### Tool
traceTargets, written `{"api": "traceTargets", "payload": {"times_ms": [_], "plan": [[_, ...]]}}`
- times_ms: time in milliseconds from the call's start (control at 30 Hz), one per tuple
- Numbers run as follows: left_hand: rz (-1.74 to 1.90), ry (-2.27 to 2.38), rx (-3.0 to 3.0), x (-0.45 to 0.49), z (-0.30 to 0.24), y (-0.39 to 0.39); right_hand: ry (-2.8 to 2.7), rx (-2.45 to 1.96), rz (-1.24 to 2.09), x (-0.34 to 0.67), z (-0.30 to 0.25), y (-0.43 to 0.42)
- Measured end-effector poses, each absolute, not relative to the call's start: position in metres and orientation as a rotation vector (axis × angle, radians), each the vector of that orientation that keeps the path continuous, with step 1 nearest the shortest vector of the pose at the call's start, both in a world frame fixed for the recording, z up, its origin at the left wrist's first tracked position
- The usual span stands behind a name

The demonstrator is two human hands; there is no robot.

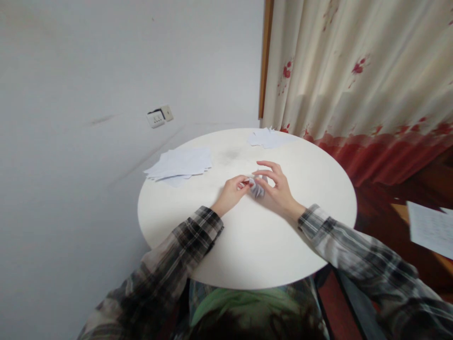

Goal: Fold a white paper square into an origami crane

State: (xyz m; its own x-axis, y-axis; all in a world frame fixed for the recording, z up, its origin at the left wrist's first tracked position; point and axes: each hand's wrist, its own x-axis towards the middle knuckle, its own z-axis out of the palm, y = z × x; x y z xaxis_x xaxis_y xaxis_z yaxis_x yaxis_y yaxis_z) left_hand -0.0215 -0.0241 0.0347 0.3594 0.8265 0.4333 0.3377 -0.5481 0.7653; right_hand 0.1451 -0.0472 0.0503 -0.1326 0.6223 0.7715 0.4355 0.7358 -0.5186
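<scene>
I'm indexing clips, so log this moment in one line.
left hand: pinches folded paper | right hand: open, curved beside it | paper stack: left side of white table

wall (88, 61): pale, kinda scuffed  
socket (156, 119): white, with a smaller plate (167, 113) right beside it  
curtain (318, 71): cream with red flowers, red band along the bottom  
trim (266, 61): brown strip next to the curtain  
floor (382, 198): dark reddish  
sheet (430, 229): far right, too blurry to read

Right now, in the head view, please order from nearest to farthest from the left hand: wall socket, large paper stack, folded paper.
1. Folded paper: at the left hand.
2. Large paper stack: forward, to the left.
3. Wall socket: left, beyond the stack.
</scene>
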Motion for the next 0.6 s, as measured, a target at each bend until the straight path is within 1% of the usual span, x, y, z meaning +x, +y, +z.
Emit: {"api": "traceTargets", "payload": {"times_ms": [100,167,300,500,600], "plan": [[1.147,1.063,2.041,-0.026,0.032,-0.019,-1.647,-0.818,0.266,0.154,0.049,-0.042],[1.15,1.085,2.038,-0.029,0.031,-0.017,-1.617,-0.821,0.377,0.159,0.044,-0.036],[1.129,1.058,1.995,-0.032,0.028,-0.012,-1.734,-0.921,0.531,0.164,0.032,-0.026],[1.006,0.957,1.884,-0.033,0.022,-0.008,-1.889,-1.065,0.561,0.163,0.027,-0.024],[1.037,1.002,1.934,-0.035,0.022,-0.008,-1.953,-1.047,0.598,0.164,0.028,-0.024]]}}
